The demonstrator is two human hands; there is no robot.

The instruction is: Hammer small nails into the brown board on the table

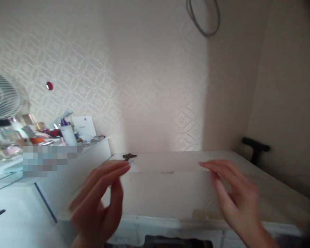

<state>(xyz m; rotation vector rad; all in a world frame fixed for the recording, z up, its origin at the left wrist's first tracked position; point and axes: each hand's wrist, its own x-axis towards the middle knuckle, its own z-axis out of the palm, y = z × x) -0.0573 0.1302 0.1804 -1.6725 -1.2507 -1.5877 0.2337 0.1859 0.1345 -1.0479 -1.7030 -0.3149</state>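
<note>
Left hand: the left hand (96,203) was raised in front of the table (165,196), its fingers curved toward the thumb with a gap between; no object showed in its grasp.
Right hand: the right hand (241,199) hung well apart from it, the thumb below loosely bent fingers, likewise with nothing visible in its hold.
Dark pointed piece: this small piece (129,156) lay toward the far left of the table, just beyond the left fingertips in view; whether they touched it could not be told.
Its handling: it looked thin, stiff and probably light, though its material was unclear; one of its projecting arms seemed the best place to pinch.
Bottle: a pale bottle with a purple top (68,134) stood on the white cabinet (93,162) at left; its contents were hidden. It seemed light and smooth, best held round the body.
Clear jar: a dark-lidded clear container (0,134) stood farther left; blur hid what was inside. It was perhaps fragile and slippery.
White box: an upright white box (84,127) stood behind the bottle, by its look light and stiff; its inside could not be seen.
</note>
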